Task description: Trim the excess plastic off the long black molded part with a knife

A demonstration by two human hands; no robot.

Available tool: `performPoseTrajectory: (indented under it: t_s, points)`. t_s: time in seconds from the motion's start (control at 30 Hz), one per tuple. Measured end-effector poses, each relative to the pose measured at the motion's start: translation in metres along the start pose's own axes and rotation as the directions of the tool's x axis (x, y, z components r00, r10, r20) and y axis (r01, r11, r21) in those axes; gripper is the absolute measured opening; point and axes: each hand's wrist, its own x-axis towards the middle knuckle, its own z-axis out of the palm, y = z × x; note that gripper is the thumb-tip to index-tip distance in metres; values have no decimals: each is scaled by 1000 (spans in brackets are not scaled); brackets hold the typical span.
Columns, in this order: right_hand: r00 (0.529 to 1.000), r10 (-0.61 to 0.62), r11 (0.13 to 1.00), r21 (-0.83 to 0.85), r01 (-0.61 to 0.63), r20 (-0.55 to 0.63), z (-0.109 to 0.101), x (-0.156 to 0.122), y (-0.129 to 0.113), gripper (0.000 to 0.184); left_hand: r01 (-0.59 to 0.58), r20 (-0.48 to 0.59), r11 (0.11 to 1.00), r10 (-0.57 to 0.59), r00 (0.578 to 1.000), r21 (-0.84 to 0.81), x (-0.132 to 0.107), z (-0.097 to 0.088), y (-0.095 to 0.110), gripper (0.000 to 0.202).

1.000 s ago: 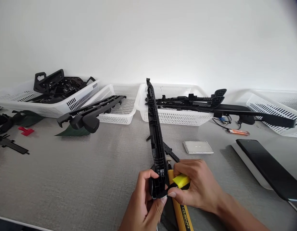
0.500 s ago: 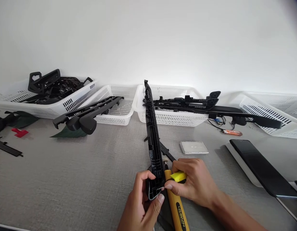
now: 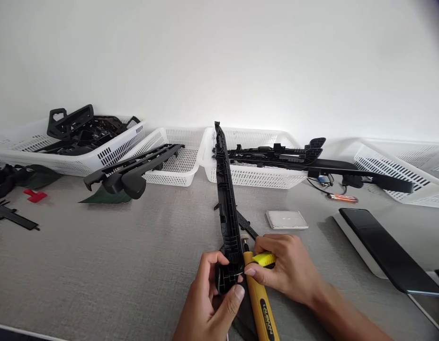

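Black ribbed strip (image 3: 226,203) is being held over the tabletop (image 3: 134,255), its near end toward the front edge. Left hand (image 3: 214,300): grip is clasping that end, thumb against fingers. Yellow handle (image 3: 256,296) is lying just to its right. Right hand (image 3: 288,265): grip is pinching a small yellow-and-black tool (image 3: 264,259) beside the strip; contact unclear. White box (image 3: 286,219) is resting beyond; white baskets (image 3: 262,177) are standing toward the back edge.

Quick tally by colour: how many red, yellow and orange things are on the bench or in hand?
Red: 1, the small red piece
Yellow: 2, the yellow cutter-like tool in the right hand and the yellow-bodied tool
Orange: 1, the orange stick
Total: 4
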Motion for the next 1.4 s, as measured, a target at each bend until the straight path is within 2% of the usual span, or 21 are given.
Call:
performPoseTrajectory:
  t_s: [0.17,0.3,0.63,0.8,1.03,1.4]
  points:
    - [998,56,998,-11,-56,-19,-1,0,2,81,75,-14,996,-76,997,-53,-2,1,3,65]
    - [999,34,999,-36,-34,-6,-1,-1,4,81,114,-17,987,-116,993,-111,-1,1,6,75]
    - [999,-9,1000,-22,10,41,-1,-2,6,82,84,-31,988,-88,996,-132,2,2,7,74]
    - [1000,-26,1000,-13,26,8,-1,-2,8,81,87,-42,983,-94,995,-160,1,2,7,73]
    - [999,31,998,-57,-33,-38,-2,-1,7,78,91,-60,986,-100,993,-141,2,1,6,67]
    - [998,-45,993,-109,40,-47,0,-1,5,79,40,-99,988,-55,994,-150,3,2,6,67]
